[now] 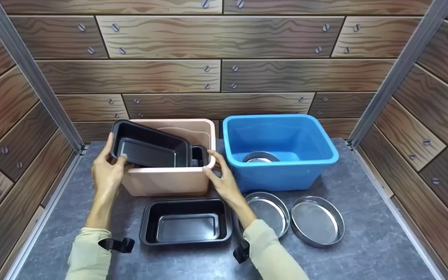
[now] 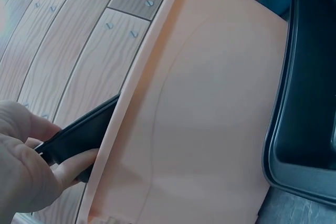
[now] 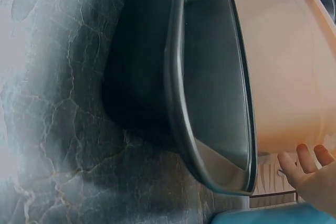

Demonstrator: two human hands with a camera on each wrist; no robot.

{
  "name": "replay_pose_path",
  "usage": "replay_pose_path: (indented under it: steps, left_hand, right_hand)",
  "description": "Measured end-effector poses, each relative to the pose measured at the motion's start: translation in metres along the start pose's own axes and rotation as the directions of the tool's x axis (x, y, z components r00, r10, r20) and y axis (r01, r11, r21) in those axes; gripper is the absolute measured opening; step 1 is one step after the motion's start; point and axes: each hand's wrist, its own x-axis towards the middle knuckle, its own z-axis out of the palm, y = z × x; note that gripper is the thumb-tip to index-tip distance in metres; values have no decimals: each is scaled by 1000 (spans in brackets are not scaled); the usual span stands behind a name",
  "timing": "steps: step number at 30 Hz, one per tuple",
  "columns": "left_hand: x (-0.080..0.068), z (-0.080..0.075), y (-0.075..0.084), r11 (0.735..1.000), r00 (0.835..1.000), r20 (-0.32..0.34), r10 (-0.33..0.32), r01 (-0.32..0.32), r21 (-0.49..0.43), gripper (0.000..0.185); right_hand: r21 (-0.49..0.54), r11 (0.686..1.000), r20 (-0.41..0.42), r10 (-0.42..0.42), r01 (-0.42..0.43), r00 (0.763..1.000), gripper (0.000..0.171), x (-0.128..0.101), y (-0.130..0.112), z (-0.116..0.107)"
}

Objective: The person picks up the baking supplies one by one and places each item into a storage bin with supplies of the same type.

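Black pan (image 1: pixel 187 221) empty | left hand (image 1: pixel 107 175) grips tilted pan (image 1: pixel 150 149) in peach tub (image 1: pixel 165 181) | right hand (image 1: pixel 224 181) open

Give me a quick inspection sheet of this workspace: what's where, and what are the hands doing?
Surface: grey stone-look table.
Job's things: black baking pan tilted in the peach tub; another dark pan beneath it.
Clutter: second black pan in front; blue tub with a metal pan inside; two round metal pans.
Hands: left hand grips the tilted pan; right hand touches the peach tub's rim.
Cables: nothing seen.
Surroundings: wood-plank walls.
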Motion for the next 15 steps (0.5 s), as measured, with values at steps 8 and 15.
replay_pose_path:
  steps: [8, 15]
  left_hand:
    - [4, 0, -2, 999, 998, 37, 51, -52, 16, 71]
    - [8, 1, -7, 997, 998, 56, 34, -30, -71, 68]
  right_hand:
    - [29, 1000, -2, -7, 8, 1000, 54, 1, 0, -1]
    - [17, 1000, -11, 14, -13, 1000, 54, 0, 0, 1]
